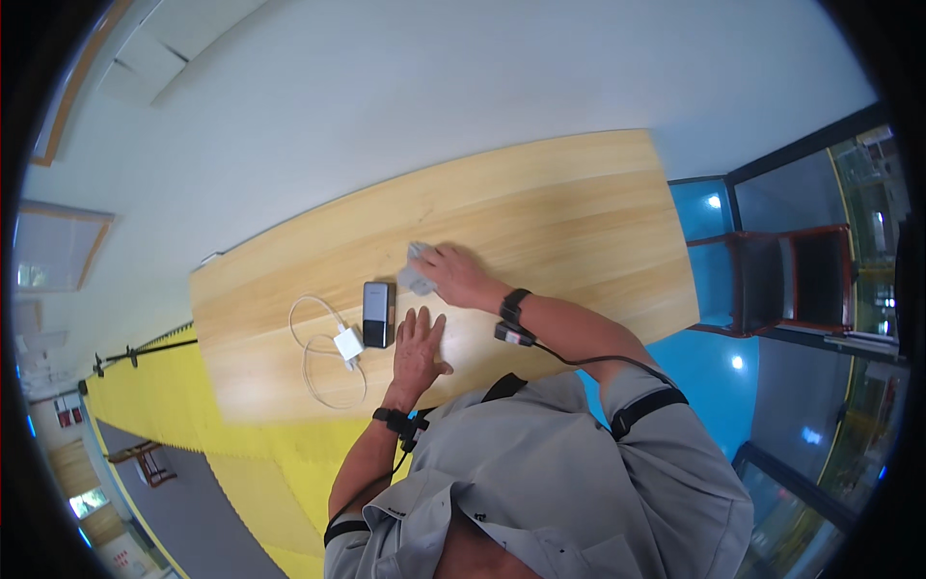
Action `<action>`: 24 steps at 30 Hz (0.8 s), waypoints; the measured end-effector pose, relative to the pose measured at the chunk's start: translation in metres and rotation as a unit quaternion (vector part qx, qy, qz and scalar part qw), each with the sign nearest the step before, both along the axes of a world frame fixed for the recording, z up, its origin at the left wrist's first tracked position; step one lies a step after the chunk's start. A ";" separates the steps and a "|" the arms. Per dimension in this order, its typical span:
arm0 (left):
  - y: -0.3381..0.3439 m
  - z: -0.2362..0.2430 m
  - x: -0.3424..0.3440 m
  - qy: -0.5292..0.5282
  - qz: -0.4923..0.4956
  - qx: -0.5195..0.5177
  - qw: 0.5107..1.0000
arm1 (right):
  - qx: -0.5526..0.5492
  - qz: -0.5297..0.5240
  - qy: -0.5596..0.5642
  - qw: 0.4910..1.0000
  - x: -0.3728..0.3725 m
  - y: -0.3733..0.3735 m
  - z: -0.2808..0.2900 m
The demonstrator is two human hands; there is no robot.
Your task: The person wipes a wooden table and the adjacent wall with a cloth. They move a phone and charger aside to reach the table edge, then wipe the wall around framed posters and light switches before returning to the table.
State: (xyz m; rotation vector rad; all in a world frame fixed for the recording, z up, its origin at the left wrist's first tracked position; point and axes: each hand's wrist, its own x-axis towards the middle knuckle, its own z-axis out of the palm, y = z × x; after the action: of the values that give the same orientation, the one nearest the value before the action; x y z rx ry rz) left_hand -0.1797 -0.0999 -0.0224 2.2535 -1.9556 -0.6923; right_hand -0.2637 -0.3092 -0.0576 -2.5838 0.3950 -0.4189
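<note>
My right hand [451, 274] presses a crumpled grey cloth [417, 277] against the wooden table [569, 212], its fingers bent over the cloth's right side. Nearer to me, my left hand [418, 349] lies flat on the tabletop with its fingers spread and nothing in it. Just left of the cloth and of that hand lies a dark power bank [378, 315] with a grey upper part and a glossy black lower part. Beside it is a white charger block [348, 342], with a white cable [307, 370] looping around it on the wood.
A pale wall [463, 96] runs along the table's far edge. Off the right end stands a dark chair [791, 280] on the blue floor. Yellow fabric [145, 396] hangs left of the table, near a black pole [145, 354]. Wired straps sit on both my wrists.
</note>
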 end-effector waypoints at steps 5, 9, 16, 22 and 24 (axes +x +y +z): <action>-0.002 0.003 -0.002 -0.007 -0.006 -0.011 1.000 | -0.012 -0.102 0.030 0.994 -0.101 -0.037 0.002; -0.001 0.005 -0.002 -0.010 -0.009 -0.014 1.000 | -0.015 -0.284 0.051 0.957 -0.186 -0.096 -0.005; -0.001 0.005 -0.002 -0.009 -0.012 -0.018 1.000 | -0.050 -0.477 0.072 0.875 -0.297 -0.196 -0.027; 0.000 0.001 0.001 -0.003 -0.011 -0.012 1.000 | -0.045 -0.543 0.096 0.833 -0.315 -0.275 -0.036; 0.001 0.000 0.000 0.003 -0.008 -0.031 0.999 | -0.029 -0.554 0.089 0.827 -0.303 -0.300 -0.038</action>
State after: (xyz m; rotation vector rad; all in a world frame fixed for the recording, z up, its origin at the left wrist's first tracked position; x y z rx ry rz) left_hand -0.1799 -0.0992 -0.0228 2.2001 -1.9647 -0.6311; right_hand -0.5664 -0.6090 -0.0958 -2.1675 1.9827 -0.5472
